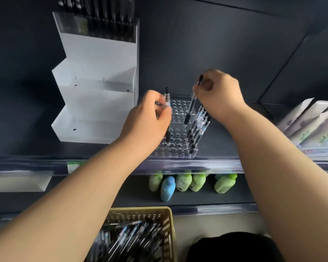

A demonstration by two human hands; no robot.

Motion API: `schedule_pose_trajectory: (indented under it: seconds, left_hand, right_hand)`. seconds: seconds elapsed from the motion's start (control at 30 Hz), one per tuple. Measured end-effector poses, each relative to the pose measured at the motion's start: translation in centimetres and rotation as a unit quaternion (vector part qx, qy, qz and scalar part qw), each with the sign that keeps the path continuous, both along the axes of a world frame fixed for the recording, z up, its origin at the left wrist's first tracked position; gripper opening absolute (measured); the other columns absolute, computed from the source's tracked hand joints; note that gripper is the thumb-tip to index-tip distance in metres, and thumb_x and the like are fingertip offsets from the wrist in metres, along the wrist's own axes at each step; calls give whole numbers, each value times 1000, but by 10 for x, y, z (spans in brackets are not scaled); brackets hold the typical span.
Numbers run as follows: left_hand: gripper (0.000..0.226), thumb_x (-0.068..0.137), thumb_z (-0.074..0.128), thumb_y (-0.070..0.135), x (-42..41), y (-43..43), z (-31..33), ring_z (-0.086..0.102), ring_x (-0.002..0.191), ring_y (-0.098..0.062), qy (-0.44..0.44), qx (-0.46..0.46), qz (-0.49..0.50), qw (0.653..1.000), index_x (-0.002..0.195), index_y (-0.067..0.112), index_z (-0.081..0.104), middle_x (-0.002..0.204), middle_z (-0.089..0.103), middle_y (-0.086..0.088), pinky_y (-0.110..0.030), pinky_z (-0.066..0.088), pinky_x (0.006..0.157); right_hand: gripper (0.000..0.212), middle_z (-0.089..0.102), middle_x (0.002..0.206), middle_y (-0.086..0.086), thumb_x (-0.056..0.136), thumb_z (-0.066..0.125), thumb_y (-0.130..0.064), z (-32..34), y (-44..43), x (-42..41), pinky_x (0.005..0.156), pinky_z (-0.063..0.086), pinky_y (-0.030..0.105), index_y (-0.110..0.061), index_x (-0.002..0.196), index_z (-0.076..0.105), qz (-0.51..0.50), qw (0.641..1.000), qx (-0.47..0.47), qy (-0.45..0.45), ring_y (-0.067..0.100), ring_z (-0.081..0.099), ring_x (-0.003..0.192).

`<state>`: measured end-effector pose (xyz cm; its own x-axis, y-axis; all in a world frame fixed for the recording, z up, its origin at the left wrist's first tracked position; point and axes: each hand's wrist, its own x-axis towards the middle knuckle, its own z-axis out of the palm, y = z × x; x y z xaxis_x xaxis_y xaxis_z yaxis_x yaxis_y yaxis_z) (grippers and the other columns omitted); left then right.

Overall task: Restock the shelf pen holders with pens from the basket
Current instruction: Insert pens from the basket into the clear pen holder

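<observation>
While both hands are raised over the clear pen holder point(170, 154) on the shelf, a pen point(190, 107) is pinched near its cap by the curled fingers of the right hand point(219, 91), with its tip hanging below them over the holes. Another pen point(167, 100) is gripped upright in the left hand point(147, 120), and its lower end is set at the holder. More pens point(133, 239) are seen in the basket point(140, 210) below.

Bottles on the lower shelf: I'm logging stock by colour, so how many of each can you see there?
Green bottles: 4
Blue bottles: 1
Total: 5
A bluish shape behind the rightmost green one is too hidden to count.
</observation>
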<state>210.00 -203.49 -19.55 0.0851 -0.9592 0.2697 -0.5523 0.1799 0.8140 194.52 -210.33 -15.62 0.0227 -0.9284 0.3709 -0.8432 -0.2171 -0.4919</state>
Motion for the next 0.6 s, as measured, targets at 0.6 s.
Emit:
schedule_pose_trajectory:
  seconds: [0.6]
  left_hand:
    - [18, 92, 55, 21, -22, -32, 2, 58, 76, -12, -6, -30, 4, 1000, 103, 25, 42, 89, 65, 8, -12, 37, 58]
  right_hand:
    - [21, 69, 100, -7, 83, 57, -21, -2, -11, -5, 97, 42, 37, -26, 101, 67, 27, 992, 52, 112, 20, 60, 100]
